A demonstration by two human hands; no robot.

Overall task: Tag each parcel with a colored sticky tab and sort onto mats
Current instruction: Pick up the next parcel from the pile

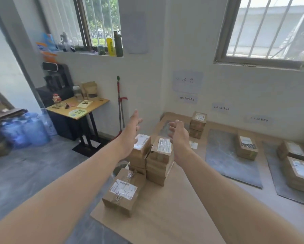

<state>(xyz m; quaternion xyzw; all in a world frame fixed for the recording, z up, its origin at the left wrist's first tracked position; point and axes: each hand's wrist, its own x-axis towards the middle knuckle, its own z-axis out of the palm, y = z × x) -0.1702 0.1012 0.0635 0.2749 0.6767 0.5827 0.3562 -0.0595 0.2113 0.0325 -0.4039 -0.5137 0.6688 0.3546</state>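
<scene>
**Both hands empty above the parcel pile**

Head view: both bare arms reach forward over a tan board point(174, 208) laid beside the grey floor point(33, 173). The left hand point(131, 131) is spread wide, fingers straight, and holds nothing. The right hand point(178, 132) faces it with fingers loosely curled, also empty. Both hang in the air above a twin stack point(158, 155) of brown parcels, two piles touching side by side with white labels on top. Whether either hand touches a box cannot be told.

Just in front of that stack lies a near parcel point(123, 191), label up, at the board's left edge. A far stack point(197, 124) stands by the wall, next to a far mat point(165, 127) that the right hand partly hides. A white slip point(193, 144) lies on the board near it.

To the right, a middle mat point(223, 161), grey, carries a lone parcel point(246, 147). A right mat point(277, 184) holds several more parcels point(299, 173) at the frame's edge. Paper signs point(188, 99) hang on the wall above the mats.

At left stand a small bench point(80, 108) with odds and ends on it, a mop point(120, 106) against the wall, and blue water jugs point(24, 131).
</scene>
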